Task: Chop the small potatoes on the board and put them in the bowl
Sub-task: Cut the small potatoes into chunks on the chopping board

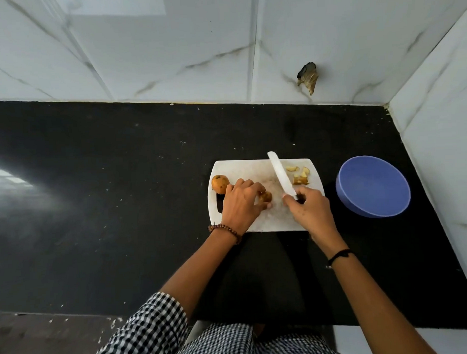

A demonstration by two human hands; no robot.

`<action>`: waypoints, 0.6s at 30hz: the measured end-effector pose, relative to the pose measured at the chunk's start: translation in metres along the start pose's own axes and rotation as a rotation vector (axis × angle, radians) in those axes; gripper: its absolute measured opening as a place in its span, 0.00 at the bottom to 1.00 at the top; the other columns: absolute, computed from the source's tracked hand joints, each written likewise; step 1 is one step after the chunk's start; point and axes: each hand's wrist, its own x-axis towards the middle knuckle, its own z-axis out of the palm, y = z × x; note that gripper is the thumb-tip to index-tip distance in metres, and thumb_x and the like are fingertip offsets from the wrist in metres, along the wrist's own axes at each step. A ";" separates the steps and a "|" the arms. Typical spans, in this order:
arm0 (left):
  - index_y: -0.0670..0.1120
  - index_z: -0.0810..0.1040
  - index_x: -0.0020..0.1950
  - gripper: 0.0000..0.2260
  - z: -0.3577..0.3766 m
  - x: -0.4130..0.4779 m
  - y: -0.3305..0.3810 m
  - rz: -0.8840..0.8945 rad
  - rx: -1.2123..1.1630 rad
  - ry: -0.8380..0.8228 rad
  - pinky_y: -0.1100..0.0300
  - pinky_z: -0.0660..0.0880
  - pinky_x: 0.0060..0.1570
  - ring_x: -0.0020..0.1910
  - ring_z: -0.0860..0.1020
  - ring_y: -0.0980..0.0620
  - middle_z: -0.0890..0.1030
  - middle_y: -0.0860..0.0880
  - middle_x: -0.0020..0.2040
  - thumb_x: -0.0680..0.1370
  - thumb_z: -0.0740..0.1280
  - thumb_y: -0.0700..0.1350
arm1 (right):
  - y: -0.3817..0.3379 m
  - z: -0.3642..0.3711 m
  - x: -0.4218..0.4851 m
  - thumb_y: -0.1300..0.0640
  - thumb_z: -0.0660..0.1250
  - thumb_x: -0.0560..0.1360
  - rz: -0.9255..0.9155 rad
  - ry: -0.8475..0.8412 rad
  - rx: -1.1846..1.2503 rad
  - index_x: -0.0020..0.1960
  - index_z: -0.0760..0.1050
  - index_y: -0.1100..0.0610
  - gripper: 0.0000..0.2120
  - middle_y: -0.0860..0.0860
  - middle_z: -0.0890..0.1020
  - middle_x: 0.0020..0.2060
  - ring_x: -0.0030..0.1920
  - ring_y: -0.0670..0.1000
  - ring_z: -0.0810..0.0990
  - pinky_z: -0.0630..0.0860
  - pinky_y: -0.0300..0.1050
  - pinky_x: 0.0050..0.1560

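**Two potatoes uncut, one pinned under the fingers**

From the head camera, the left hand [241, 201] curls its fingers over a small potato [266, 196] and holds it down near the middle of the board [253, 168]. The right hand [309, 210] is wrapped round the handle of a knife [281, 175]. Its blade points away, between the held potato and a heap of cut pieces [300, 176] at the board's far right corner. Whether the edge touches the board cannot be told. A second, whole potato [220, 184] sits at the left edge, just beside the left hand.

The cut probably goes best with the fingertips tucked back and the blade brought down across the middle. Each half then wants laying flat side down, since a round potato is likely to roll.

The board is white, scuffed and round-cornered, with a slot at its left. The blade is white and blunt-tipped. The skins are tan with dark specks, and the cut flesh is pale yellow. The bowl [344, 196], blue, round and matt, stands to the right, near the board on the black speckled counter [121, 194], and nothing shows inside it.
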 end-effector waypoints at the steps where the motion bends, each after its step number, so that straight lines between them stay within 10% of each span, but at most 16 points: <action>1: 0.50 0.79 0.54 0.15 0.001 -0.003 0.000 -0.013 -0.021 0.010 0.58 0.63 0.45 0.48 0.73 0.52 0.79 0.52 0.47 0.71 0.73 0.55 | 0.003 0.004 -0.006 0.50 0.68 0.78 0.018 -0.024 0.021 0.47 0.79 0.56 0.09 0.52 0.81 0.40 0.41 0.50 0.81 0.81 0.49 0.43; 6: 0.50 0.80 0.55 0.13 0.000 -0.009 -0.001 -0.059 -0.111 0.025 0.57 0.66 0.49 0.49 0.73 0.53 0.81 0.52 0.49 0.73 0.72 0.52 | 0.013 0.014 -0.030 0.50 0.63 0.80 0.013 -0.084 0.032 0.50 0.77 0.54 0.09 0.53 0.81 0.40 0.40 0.53 0.82 0.80 0.52 0.43; 11: 0.51 0.84 0.52 0.09 0.000 -0.008 0.001 -0.112 -0.124 0.054 0.55 0.68 0.50 0.48 0.74 0.53 0.84 0.53 0.48 0.74 0.71 0.51 | 0.011 0.017 -0.049 0.51 0.60 0.83 -0.154 -0.038 -0.030 0.64 0.73 0.51 0.11 0.46 0.80 0.44 0.43 0.41 0.79 0.73 0.29 0.39; 18: 0.51 0.84 0.53 0.09 0.001 -0.007 0.004 -0.134 -0.084 0.046 0.54 0.69 0.51 0.50 0.75 0.53 0.84 0.53 0.48 0.74 0.72 0.51 | 0.013 0.026 -0.052 0.51 0.57 0.84 -0.266 0.021 -0.233 0.67 0.72 0.56 0.16 0.50 0.81 0.50 0.49 0.48 0.80 0.80 0.45 0.50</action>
